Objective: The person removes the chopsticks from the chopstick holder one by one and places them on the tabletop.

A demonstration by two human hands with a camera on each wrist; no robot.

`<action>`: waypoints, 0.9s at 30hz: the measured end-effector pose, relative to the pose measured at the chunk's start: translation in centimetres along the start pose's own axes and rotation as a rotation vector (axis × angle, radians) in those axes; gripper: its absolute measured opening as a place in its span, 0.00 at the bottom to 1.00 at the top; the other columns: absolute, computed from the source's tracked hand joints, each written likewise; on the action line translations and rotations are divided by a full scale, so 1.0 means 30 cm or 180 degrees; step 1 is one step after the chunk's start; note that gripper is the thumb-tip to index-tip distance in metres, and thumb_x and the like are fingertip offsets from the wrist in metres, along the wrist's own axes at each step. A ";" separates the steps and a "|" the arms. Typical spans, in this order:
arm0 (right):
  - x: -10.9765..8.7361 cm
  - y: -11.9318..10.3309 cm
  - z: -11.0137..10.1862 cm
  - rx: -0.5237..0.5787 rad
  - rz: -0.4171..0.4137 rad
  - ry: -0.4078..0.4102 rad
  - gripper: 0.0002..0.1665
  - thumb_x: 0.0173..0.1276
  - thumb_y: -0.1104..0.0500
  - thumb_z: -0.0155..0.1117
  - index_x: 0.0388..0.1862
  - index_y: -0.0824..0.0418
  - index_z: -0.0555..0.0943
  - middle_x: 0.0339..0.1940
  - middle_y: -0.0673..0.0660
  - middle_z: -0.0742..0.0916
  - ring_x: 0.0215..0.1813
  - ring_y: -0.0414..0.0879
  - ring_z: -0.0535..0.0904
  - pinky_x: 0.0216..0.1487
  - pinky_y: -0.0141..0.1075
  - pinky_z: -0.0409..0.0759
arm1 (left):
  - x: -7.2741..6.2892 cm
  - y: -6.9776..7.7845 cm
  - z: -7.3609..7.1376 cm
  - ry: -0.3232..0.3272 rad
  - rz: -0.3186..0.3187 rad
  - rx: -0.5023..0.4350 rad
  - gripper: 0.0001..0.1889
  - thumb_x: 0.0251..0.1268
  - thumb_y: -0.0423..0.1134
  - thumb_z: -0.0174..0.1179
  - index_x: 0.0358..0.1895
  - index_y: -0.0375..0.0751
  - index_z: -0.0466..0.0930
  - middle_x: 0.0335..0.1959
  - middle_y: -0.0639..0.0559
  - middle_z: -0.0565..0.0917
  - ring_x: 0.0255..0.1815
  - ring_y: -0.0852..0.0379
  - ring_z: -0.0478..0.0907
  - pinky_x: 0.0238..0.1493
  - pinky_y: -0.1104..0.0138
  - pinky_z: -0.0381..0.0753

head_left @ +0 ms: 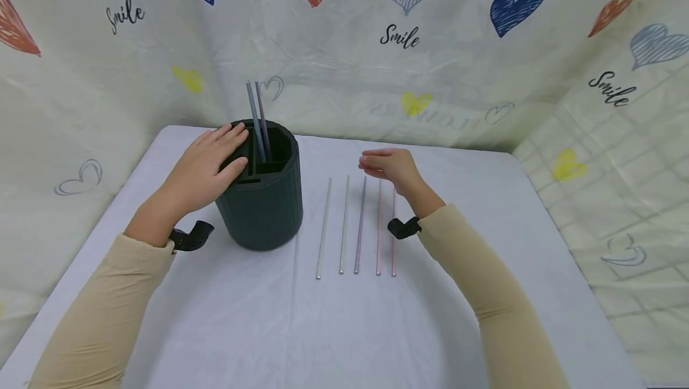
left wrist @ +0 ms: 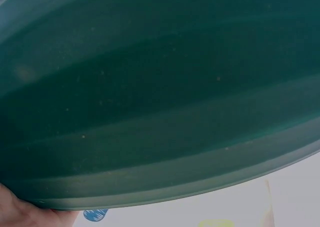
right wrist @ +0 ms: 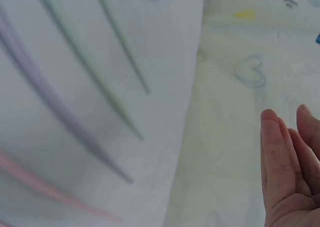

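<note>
Across the white-covered table (head_left: 242,329), just to the right of a dark green ribbed desk organiser (head_left: 261,218), I see five slender pastel sticks lying side by side with gaps between them: an outer pale green stick (head_left: 324,227), an inner pale green stick (head_left: 344,227), a purple stick (head_left: 360,227), then an inner pink stick (head_left: 379,227) and an outer pink stick (head_left: 394,251) nearest the sleeve. Two more, a blue stick (head_left: 253,111) and a mauve stick (head_left: 262,111), stand slightly tilted in one of the organiser's compartments. I'd judge the sticks light, straight and fairly stiff, smooth enough to roll under a careless touch, and so thin that a hard bend might snap them; a gentle thumb-and-finger pinch near the middle looks the surest hold. The organiser seems rigid and much heavier, best steadied by its rim. That is where the person's left hand (head_left: 199,170) rests, fingers stretched over the top edge and thumb spread away from them. The right hand (head_left: 395,167) pinches nothing: its fingers are straight and pressed together, thumb a little apart. From here its fingertips hover near the far end of the purple stick, with the wrist camera showing no contact.
</note>
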State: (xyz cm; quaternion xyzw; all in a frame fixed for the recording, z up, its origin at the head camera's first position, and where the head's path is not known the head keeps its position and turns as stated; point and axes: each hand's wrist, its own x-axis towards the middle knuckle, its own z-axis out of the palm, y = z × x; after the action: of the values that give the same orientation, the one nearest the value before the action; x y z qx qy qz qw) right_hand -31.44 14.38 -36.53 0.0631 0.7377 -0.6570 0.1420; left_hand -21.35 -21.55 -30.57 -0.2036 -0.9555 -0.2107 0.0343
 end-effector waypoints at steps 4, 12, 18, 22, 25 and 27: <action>-0.023 -0.085 0.108 0.0158 -0.0277 -0.0120 0.23 0.66 0.62 0.70 0.58 0.68 0.82 0.44 0.57 0.90 0.43 0.42 0.89 0.57 0.38 0.85 | 0.000 0.001 0.000 -0.0009 0.0000 0.0002 0.31 0.79 0.47 0.42 0.78 0.35 0.54 0.81 0.39 0.54 0.83 0.39 0.45 0.82 0.45 0.41; -0.038 -0.233 0.265 0.0473 -0.0627 -0.0378 0.21 0.66 0.61 0.69 0.58 0.65 0.83 0.56 0.61 0.88 0.53 0.50 0.88 0.61 0.41 0.83 | 0.002 0.001 0.002 -0.0022 -0.0012 0.0029 0.31 0.80 0.47 0.42 0.78 0.35 0.53 0.81 0.39 0.54 0.83 0.39 0.45 0.82 0.45 0.41; -0.050 -0.280 0.360 0.0379 -0.0942 -0.0607 0.22 0.67 0.62 0.68 0.59 0.66 0.82 0.57 0.63 0.87 0.56 0.49 0.87 0.59 0.37 0.84 | 0.004 -0.008 0.011 -0.0030 -0.0006 0.0037 0.31 0.80 0.48 0.41 0.78 0.36 0.53 0.81 0.39 0.54 0.83 0.39 0.45 0.82 0.45 0.41; -0.049 -0.289 0.406 0.0269 -0.1115 -0.0757 0.22 0.67 0.63 0.68 0.60 0.66 0.82 0.57 0.64 0.87 0.58 0.51 0.86 0.59 0.37 0.84 | 0.004 -0.005 0.010 0.0012 -0.0023 0.0004 0.31 0.79 0.48 0.42 0.78 0.36 0.54 0.81 0.40 0.54 0.83 0.40 0.45 0.82 0.45 0.42; -0.049 -0.294 0.435 0.0140 -0.1208 -0.0806 0.23 0.67 0.63 0.68 0.61 0.65 0.82 0.58 0.63 0.87 0.58 0.50 0.85 0.59 0.35 0.84 | 0.003 -0.003 0.008 0.0028 -0.0047 -0.0002 0.31 0.79 0.47 0.43 0.78 0.36 0.55 0.81 0.41 0.55 0.83 0.40 0.45 0.82 0.44 0.42; -0.048 -0.296 0.452 0.0070 -0.1267 -0.0826 0.23 0.67 0.62 0.68 0.61 0.64 0.81 0.58 0.63 0.86 0.59 0.49 0.85 0.60 0.34 0.83 | 0.002 -0.003 0.007 0.0031 -0.0059 0.0002 0.31 0.79 0.47 0.43 0.78 0.36 0.55 0.81 0.41 0.55 0.83 0.40 0.45 0.82 0.44 0.42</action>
State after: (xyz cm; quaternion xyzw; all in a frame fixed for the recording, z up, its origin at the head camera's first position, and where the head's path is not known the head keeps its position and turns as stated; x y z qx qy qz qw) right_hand -30.83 -0.03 -28.96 -0.1670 0.7040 -0.6826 0.1027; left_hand -21.43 -21.52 -30.80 -0.1938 -0.9572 -0.2118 0.0370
